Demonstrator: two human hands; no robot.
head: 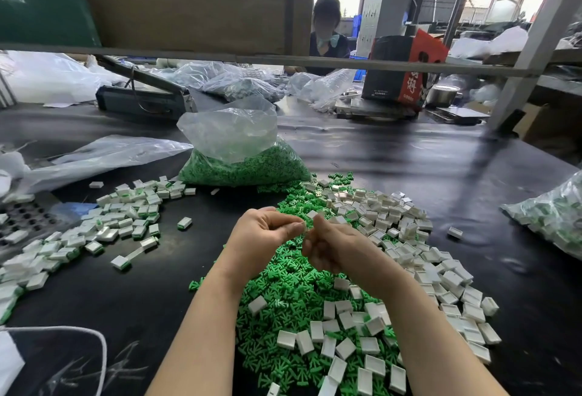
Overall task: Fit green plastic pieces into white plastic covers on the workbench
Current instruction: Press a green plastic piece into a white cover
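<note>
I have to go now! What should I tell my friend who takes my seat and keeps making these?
Both hands meet above the heap: left hand and right hand pinch a small white plastic cover between their fingertips; no green piece shows in it.
Loose green plastic pieces lie under the hands, empty white covers to the right, more green in the clear bag.
Done: the pile of fitted covers on the left.
Left: many of both.
</note>
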